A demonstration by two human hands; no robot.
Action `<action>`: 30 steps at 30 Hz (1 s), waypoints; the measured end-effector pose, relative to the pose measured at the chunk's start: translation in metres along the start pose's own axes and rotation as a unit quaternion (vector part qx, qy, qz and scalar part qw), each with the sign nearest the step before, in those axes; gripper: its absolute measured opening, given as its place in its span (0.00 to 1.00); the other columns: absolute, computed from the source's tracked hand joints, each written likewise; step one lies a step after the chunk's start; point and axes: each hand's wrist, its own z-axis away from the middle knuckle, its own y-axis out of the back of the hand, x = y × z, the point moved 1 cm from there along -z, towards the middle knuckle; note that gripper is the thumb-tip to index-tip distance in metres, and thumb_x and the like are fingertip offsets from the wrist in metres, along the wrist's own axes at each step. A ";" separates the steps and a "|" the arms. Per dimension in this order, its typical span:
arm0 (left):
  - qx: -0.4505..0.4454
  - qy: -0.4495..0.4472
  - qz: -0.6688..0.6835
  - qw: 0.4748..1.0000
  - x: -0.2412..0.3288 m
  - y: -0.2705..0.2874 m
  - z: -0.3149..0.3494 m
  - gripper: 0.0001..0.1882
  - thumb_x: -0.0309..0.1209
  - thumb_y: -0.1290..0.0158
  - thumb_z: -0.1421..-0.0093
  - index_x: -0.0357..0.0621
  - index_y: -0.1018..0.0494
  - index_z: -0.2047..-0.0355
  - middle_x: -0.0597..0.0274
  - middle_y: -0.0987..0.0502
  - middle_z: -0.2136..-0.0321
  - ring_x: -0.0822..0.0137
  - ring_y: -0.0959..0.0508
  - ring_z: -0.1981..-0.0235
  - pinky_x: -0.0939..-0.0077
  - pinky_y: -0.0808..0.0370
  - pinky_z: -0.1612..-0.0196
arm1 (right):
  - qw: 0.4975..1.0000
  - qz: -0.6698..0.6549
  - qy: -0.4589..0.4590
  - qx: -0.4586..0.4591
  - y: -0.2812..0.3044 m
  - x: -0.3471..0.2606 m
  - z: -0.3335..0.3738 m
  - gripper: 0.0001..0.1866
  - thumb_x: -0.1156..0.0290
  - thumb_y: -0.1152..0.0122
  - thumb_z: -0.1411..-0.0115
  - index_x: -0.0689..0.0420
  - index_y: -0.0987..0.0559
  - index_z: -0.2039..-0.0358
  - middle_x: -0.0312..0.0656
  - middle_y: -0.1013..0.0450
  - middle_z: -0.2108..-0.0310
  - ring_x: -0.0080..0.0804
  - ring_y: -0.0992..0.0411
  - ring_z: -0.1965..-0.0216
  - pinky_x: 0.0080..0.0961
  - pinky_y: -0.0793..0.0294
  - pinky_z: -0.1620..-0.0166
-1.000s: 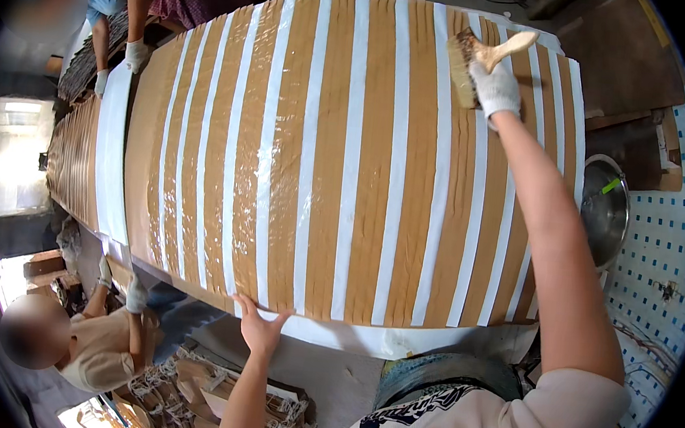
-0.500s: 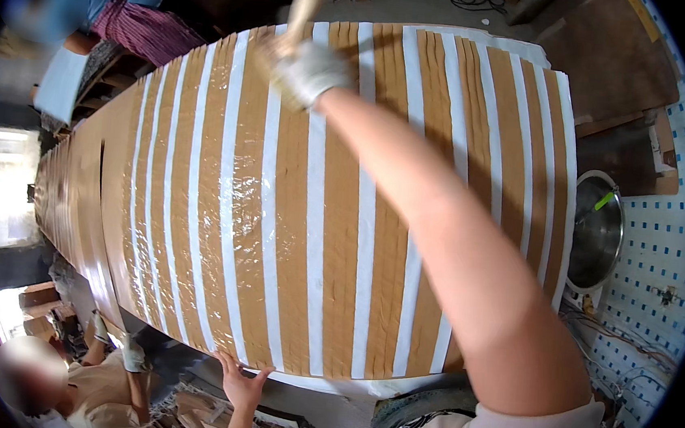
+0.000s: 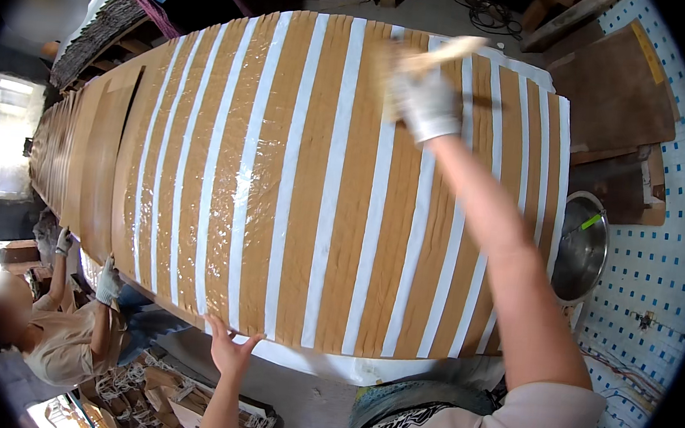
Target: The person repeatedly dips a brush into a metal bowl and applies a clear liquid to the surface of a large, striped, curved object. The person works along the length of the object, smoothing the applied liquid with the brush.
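Observation:
A wide table-like surface is covered with long brown sheets (image 3: 308, 186) lying side by side, with white strips (image 3: 335, 164) showing between them. Toward the left the sheets look wet and shiny. My right hand (image 3: 427, 103), in a white glove, is closed round a brush with a pale wooden handle (image 3: 453, 51). It is over the far part of the sheets; motion blurs the bristle end, so I cannot tell whether it touches. My left hand (image 3: 230, 349) is bare, with thumb and fingers spread against the near edge of the sheets.
A metal bowl (image 3: 570, 271) with a green-handled tool (image 3: 593, 221) stands at the right end. At lower left, a co-worker's gloved hand (image 3: 109, 285) is at the edge of plain brown panels (image 3: 103, 160). Another person stands at far left. Scrap (image 3: 172, 391) lies on the floor below.
My right hand has swept the brush rightward along the far side. My left hand stays at the near edge. The co-worker's hands have come up to the panel edge; the view has shifted.

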 end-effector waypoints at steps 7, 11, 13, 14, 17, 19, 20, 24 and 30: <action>-0.007 -0.015 -0.078 0.997 0.005 0.009 -0.004 0.70 0.63 0.31 0.62 0.29 0.52 0.32 0.37 0.48 0.31 0.51 0.19 0.61 0.69 0.22 0.63 | 0.978 0.131 0.090 -0.133 -0.146 -0.008 0.090 0.30 0.37 0.46 0.38 0.54 0.19 0.67 0.42 0.22 0.76 0.33 0.23 0.73 0.35 0.25 0.66; -0.004 0.004 -0.074 0.997 0.001 0.004 0.003 0.70 0.61 0.30 0.61 0.30 0.54 0.31 0.38 0.49 0.31 0.56 0.18 0.65 0.69 0.21 0.64 | 0.984 0.167 -0.045 -0.047 -0.038 0.032 0.084 0.27 0.42 0.44 0.38 0.57 0.19 0.62 0.43 0.21 0.72 0.33 0.22 0.69 0.35 0.25 0.65; 0.004 0.009 -0.039 0.999 -0.001 0.001 0.006 0.70 0.61 0.30 0.61 0.31 0.54 0.31 0.41 0.50 0.30 0.57 0.18 0.66 0.69 0.21 0.65 | 0.989 0.046 -0.113 0.079 0.037 0.076 0.091 0.23 0.50 0.39 0.40 0.57 0.20 0.57 0.42 0.20 0.67 0.32 0.22 0.66 0.34 0.24 0.61; -0.003 0.002 -0.026 1.000 0.006 -0.001 0.002 0.69 0.60 0.30 0.61 0.31 0.54 0.31 0.41 0.51 0.29 0.57 0.18 0.67 0.70 0.21 0.65 | 0.980 0.067 -0.077 0.170 0.092 0.133 0.077 0.22 0.52 0.39 0.39 0.58 0.19 0.53 0.43 0.21 0.65 0.30 0.23 0.64 0.31 0.24 0.57; -0.020 0.014 -0.003 1.000 0.022 0.005 0.001 0.69 0.61 0.31 0.59 0.30 0.54 0.31 0.41 0.53 0.29 0.55 0.23 0.57 0.69 0.21 0.60 | 0.912 0.286 -0.093 0.279 0.187 0.178 0.086 0.21 0.59 0.37 0.40 0.60 0.20 0.52 0.41 0.21 0.63 0.27 0.23 0.61 0.29 0.25 0.55; -0.044 0.033 0.002 0.999 0.027 0.014 0.007 0.68 0.64 0.34 0.57 0.27 0.54 0.31 0.37 0.54 0.30 0.50 0.33 0.36 0.67 0.22 0.52 | 0.946 0.201 -0.083 0.241 0.163 0.168 0.102 0.20 0.56 0.40 0.39 0.58 0.20 0.54 0.44 0.20 0.60 0.34 0.21 0.59 0.33 0.24 0.56; -0.040 0.023 -0.009 0.999 0.024 0.013 0.007 0.68 0.64 0.34 0.57 0.27 0.53 0.32 0.37 0.54 0.30 0.49 0.41 0.32 0.65 0.27 0.42 | 0.959 0.154 -0.075 0.224 0.140 0.151 0.110 0.20 0.55 0.41 0.39 0.57 0.20 0.56 0.45 0.19 0.59 0.37 0.20 0.58 0.35 0.23 0.56; 0.026 -0.022 -0.061 0.998 -0.011 -0.011 0.005 0.69 0.66 0.35 0.58 0.31 0.55 0.30 0.44 0.55 0.28 0.48 0.28 0.41 0.63 0.21 0.53 | 0.992 0.118 -0.032 -0.012 -0.046 0.035 0.198 0.26 0.43 0.41 0.41 0.57 0.20 0.67 0.42 0.22 0.75 0.37 0.23 0.72 0.36 0.24 0.67; 0.005 -0.008 -0.075 0.997 -0.009 -0.006 0.003 0.69 0.69 0.38 0.57 0.32 0.55 0.30 0.47 0.56 0.28 0.44 0.23 0.48 0.58 0.22 0.53 | 0.970 0.205 0.018 -0.131 -0.155 0.042 0.252 0.24 0.45 0.39 0.43 0.54 0.19 0.59 0.49 0.21 0.69 0.42 0.21 0.65 0.38 0.24 0.60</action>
